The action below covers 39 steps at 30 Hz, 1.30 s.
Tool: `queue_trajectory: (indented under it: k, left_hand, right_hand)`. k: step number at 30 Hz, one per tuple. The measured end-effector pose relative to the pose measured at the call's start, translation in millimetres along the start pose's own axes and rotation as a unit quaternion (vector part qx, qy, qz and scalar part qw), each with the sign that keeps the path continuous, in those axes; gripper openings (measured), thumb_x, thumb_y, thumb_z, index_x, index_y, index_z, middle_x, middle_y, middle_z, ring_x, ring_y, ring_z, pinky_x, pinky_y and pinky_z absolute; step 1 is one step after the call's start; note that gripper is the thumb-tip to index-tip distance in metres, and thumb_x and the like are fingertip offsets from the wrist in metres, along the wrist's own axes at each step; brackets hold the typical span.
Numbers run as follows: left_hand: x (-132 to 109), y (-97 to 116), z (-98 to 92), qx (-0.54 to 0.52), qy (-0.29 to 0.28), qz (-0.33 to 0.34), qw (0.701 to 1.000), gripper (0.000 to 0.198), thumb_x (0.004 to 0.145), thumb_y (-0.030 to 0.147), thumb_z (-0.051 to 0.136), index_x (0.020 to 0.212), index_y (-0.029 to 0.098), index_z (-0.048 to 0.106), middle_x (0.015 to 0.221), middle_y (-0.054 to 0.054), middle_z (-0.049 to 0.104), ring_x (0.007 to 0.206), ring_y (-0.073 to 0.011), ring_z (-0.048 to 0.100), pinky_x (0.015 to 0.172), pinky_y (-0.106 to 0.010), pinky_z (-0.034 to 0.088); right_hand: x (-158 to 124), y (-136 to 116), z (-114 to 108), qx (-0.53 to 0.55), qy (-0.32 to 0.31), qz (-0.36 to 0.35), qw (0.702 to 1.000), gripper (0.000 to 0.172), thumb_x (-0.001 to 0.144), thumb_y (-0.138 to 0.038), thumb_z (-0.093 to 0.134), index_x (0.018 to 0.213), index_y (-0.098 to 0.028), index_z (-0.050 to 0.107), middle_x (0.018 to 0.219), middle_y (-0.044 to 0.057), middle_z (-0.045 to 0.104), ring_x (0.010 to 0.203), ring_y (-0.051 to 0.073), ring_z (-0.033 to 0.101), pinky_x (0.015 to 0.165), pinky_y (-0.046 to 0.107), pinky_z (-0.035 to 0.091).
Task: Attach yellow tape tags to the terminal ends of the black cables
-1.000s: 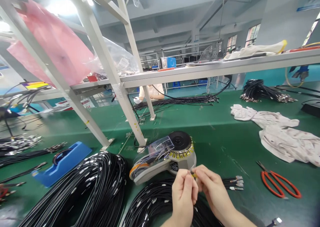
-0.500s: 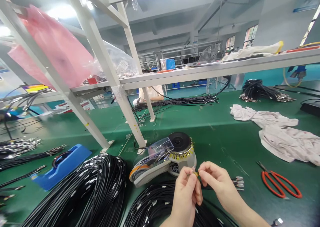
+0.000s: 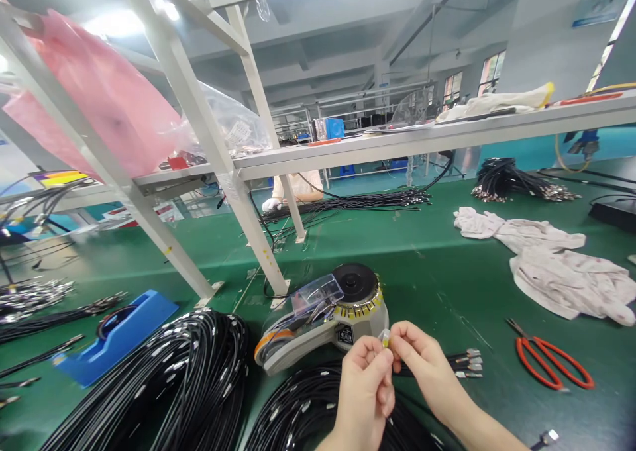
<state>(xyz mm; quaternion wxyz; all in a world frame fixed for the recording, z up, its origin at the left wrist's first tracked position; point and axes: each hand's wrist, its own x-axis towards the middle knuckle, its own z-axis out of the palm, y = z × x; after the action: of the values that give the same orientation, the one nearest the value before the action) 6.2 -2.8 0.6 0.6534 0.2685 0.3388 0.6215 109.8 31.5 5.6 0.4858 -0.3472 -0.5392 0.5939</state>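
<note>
My left hand [image 3: 365, 378] is closed in a pinch on a cable end with a small silvery connector [image 3: 385, 335]. A bit of yellow tape [image 3: 385, 344] shows at the connector, between the two hands. Against it, the thumb and forefinger of my right hand [image 3: 421, 365] are pinched together at the tape; what lies between their tips is mostly hidden. Just behind stands a round automatic tape dispenser [image 3: 355, 305], yellow tape pieces around its black-topped wheel. Below my hands lies a coil of black cables [image 3: 298, 404] with white labels, its connector ends [image 3: 470, 363] showing right of my right hand.
A larger black cable coil [image 3: 199, 365] and a blue tape holder [image 3: 116, 338] are at left. Red-handled scissors [image 3: 551, 358] and white gloves [image 3: 561, 265] lie at right. A shelf post [image 3: 253, 232] rises from the bench. Across it, a person's gloved hand [image 3: 271, 204] is near cables.
The connector between my fingers has turned more upright, its silvery tip now showing above the yellow tape. My right hand has shifted slightly left, closer to the left. The view has moved a little.
</note>
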Motion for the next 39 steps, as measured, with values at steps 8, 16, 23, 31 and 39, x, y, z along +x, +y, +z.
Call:
queue_trajectory:
  k: [8,16,23,31,39]
  left_hand:
    - [0,-8,0.2,-0.002,0.016,0.037,0.999,0.03,0.069,0.038,0.067,0.065,0.015,0.049,0.044,0.006,0.047,0.028,-0.0002,0.029,0.027,-0.011,0.022]
    - [4,-8,-1.4,-0.046,-0.045,0.001,0.998,0.026,0.071,0.034,0.065,0.063,0.014,0.051,0.04,0.005,0.046,0.025,0.0002,0.023,0.025,-0.011,0.017]
    - [12,-2,-13.4,-0.075,-0.185,-0.108,0.974,0.024,0.078,0.032,0.057,0.063,0.014,0.051,0.032,0.006,0.039,0.021,-0.0022,0.019,0.025,-0.014,0.017]
    - [11,-7,-8.9,0.095,-0.094,-0.045,0.99,0.029,0.074,0.041,0.06,0.068,0.015,0.05,0.048,0.003,0.05,0.033,-0.0057,0.039,0.029,-0.015,0.028]
    - [11,-3,-11.1,0.03,-0.096,-0.094,0.991,0.026,0.066,0.03,0.069,0.062,0.015,0.048,0.044,0.005,0.044,0.031,-0.0034,0.03,0.026,-0.014,0.024]
  right_hand:
    - [-5,2,6,0.05,0.005,0.008,0.999,0.025,0.079,-0.04,0.058,0.069,-0.018,0.05,0.058,-0.004,0.047,0.054,0.012,0.043,0.054,0.024,0.038]
    - [-5,8,4,0.076,-0.008,0.028,0.997,0.026,0.08,-0.04,0.056,0.069,-0.018,0.05,0.057,-0.004,0.046,0.053,0.011,0.04,0.052,0.022,0.034]
    - [-2,5,-5,0.124,-0.08,0.013,0.989,0.023,0.073,-0.038,0.066,0.075,-0.018,0.054,0.063,-0.003,0.045,0.057,0.011,0.041,0.056,0.023,0.035]
    - [1,-5,-10,-0.044,-0.029,-0.046,0.998,0.027,0.082,-0.037,0.053,0.062,-0.018,0.052,0.057,-0.003,0.044,0.051,0.012,0.042,0.052,0.025,0.036]
    - [8,-9,-23,-0.091,-0.092,-0.076,0.989,0.027,0.082,-0.032,0.053,0.06,-0.017,0.057,0.06,-0.002,0.048,0.055,0.013,0.045,0.054,0.024,0.037]
